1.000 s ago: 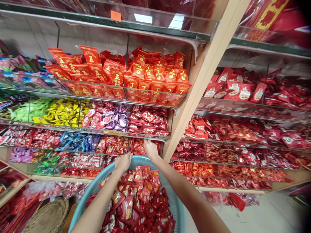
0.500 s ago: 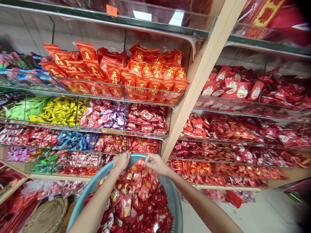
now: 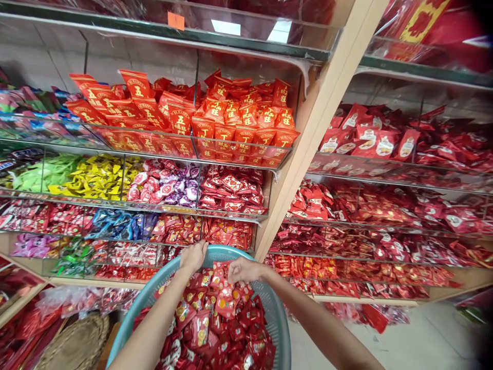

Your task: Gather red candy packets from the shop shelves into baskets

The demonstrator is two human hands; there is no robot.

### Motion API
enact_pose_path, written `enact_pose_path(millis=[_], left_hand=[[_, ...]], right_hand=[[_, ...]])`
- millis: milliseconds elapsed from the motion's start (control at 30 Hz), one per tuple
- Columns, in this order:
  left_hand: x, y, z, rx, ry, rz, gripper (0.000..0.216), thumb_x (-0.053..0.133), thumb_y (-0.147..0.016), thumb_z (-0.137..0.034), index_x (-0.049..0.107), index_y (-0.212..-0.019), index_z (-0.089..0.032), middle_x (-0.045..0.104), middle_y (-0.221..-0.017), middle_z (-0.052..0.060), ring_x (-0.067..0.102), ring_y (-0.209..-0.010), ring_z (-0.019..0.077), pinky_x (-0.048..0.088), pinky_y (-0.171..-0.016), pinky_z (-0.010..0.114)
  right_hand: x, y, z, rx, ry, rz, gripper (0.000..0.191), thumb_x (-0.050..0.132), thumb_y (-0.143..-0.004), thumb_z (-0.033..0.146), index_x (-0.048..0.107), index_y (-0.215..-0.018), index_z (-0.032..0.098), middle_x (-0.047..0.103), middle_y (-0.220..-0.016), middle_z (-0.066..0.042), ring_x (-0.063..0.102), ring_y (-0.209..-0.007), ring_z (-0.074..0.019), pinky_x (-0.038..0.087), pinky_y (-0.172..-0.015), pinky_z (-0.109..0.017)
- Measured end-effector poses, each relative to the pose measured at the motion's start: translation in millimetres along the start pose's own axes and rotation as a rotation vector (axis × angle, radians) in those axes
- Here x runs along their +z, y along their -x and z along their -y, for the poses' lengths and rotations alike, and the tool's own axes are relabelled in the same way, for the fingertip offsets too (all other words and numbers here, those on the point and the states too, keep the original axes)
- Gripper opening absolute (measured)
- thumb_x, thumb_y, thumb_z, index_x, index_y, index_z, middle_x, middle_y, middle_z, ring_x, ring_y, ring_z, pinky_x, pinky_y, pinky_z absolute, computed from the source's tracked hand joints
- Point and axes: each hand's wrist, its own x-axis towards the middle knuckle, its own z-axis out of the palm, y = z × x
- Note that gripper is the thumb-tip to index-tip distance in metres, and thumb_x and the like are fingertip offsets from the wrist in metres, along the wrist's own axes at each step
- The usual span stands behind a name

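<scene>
A teal plastic basket [image 3: 279,329] heaped with small red candy packets [image 3: 219,324] fills the lower middle of the view. My left hand [image 3: 193,255] grips the basket's far rim. My right hand [image 3: 242,269] is closed over the top of the heap near the far rim, pinching red packets. Just beyond the basket is a shelf bin of similar red packets [image 3: 227,234] behind a clear front.
Tiered shelves with clear dividers hold red, yellow, green, blue and purple sweets [image 3: 100,177]. A slanted wooden post [image 3: 304,149] splits the left shelves from the right ones. A woven basket [image 3: 73,347] sits low left. Floor [image 3: 423,339] shows at lower right.
My right hand came back from the shelf bin down onto the basket's heap and closed on packets. My left hand stayed on the rim.
</scene>
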Motion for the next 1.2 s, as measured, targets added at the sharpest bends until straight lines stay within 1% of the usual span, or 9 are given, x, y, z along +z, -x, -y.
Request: enact_pose_path(millis=[133,200,367,467,533,667,800,1033,1200], left_hand=[[2.7,-0.7,1.1,0.004,-0.006,-0.020,0.050,0.014,-0.088,-0.047,0.056,-0.104,-0.025,0.068,-0.091,0.008,0.062,-0.087,0.0236,0.042,-0.078,0.036],[3.4,-0.8,1.5,0.007,-0.006,-0.023,0.050,0.014,-0.088,-0.047,0.055,-0.105,-0.025,0.068,-0.091,0.008,0.062,-0.087,0.0234,0.041,-0.078,0.036],[3.7,-0.9,1.8,0.006,0.000,-0.018,0.049,0.015,-0.088,-0.047,0.055,-0.106,-0.025,0.068,-0.094,0.008,0.062,-0.089,0.0227,0.041,-0.079,0.035],[3.2,-0.5,1.6,-0.004,0.014,-0.008,0.049,0.015,-0.088,-0.047,0.055,-0.107,-0.025,0.067,-0.096,0.008,0.062,-0.089,0.0215,0.040,-0.080,0.034],[2.8,-0.1,1.5,-0.005,0.016,-0.003,0.049,0.015,-0.088,-0.047,0.055,-0.107,-0.025,0.068,-0.095,0.008,0.062,-0.089,0.0211,0.040,-0.081,0.034],[1.9,0.8,1.6,-0.004,0.011,-0.002,0.050,0.014,-0.088,-0.047,0.055,-0.105,-0.024,0.068,-0.093,0.008,0.062,-0.088,0.0221,0.041,-0.079,0.034],[0.9,1.5,1.3,0.003,0.007,-0.008,0.049,0.015,-0.088,-0.046,0.055,-0.105,-0.024,0.068,-0.094,0.008,0.062,-0.089,0.0219,0.040,-0.079,0.034],[0.5,1.9,2.3,0.029,0.009,-0.023,0.047,0.016,-0.089,-0.044,0.055,-0.104,-0.024,0.068,-0.092,0.008,0.062,-0.089,0.0217,0.040,-0.080,0.035],[0.7,1.5,2.6,0.024,0.015,-0.019,0.047,0.015,-0.089,-0.044,0.055,-0.105,-0.024,0.068,-0.095,0.008,0.062,-0.089,0.0214,0.040,-0.080,0.034]], right_hand=[[-0.9,-7.3,3.8,-0.006,0.016,0.010,0.027,0.071,-0.059,0.036,0.059,-0.070,0.015,0.056,-0.053,0.005,0.046,-0.038,-0.0047,0.029,-0.034,-0.013],[-4.4,-14.6,6.9,-0.056,0.005,-0.057,0.027,0.069,-0.061,0.038,0.060,-0.072,0.015,0.059,-0.058,0.003,0.047,-0.039,-0.0046,0.031,-0.035,-0.014],[-24.9,-43.4,14.8,-0.244,0.101,-0.500,0.017,0.059,-0.072,0.032,0.058,-0.072,0.015,0.059,-0.064,0.002,0.047,-0.045,-0.0057,0.036,-0.042,-0.017],[-36.0,-58.4,20.3,-0.228,0.335,-0.719,0.007,0.054,-0.075,0.022,0.058,-0.078,0.017,0.060,-0.066,0.001,0.052,-0.056,-0.0084,0.037,-0.051,-0.018],[-37.8,-64.7,26.0,-0.192,0.538,-0.791,0.012,0.051,-0.077,0.019,0.057,-0.087,0.020,0.061,-0.074,0.000,0.055,-0.067,-0.0105,0.038,-0.058,-0.019],[-30.1,-74.5,43.0,-0.152,0.906,-0.799,0.021,0.042,-0.082,0.020,0.051,-0.101,0.024,0.056,-0.104,-0.004,0.056,-0.080,-0.0148,0.039,-0.067,-0.026],[-23.1,-88.5,55.3,-0.128,1.078,-0.737,0.026,0.036,-0.083,0.016,0.048,-0.105,0.023,0.050,-0.114,-0.008,0.055,-0.085,-0.0183,0.040,-0.069,-0.030],[-28.8,-96.6,49.8,-0.189,1.183,-0.694,0.024,0.033,-0.086,0.016,0.052,-0.098,0.022,0.049,-0.116,-0.007,0.048,-0.099,-0.0202,0.039,-0.070,-0.029],[-30.5,-76.8,46.1,-0.300,1.051,-0.748,0.023,0.031,-0.088,0.021,0.052,-0.099,0.024,0.050,-0.116,-0.002,0.048,-0.097,-0.0160,0.038,-0.072,-0.025]])
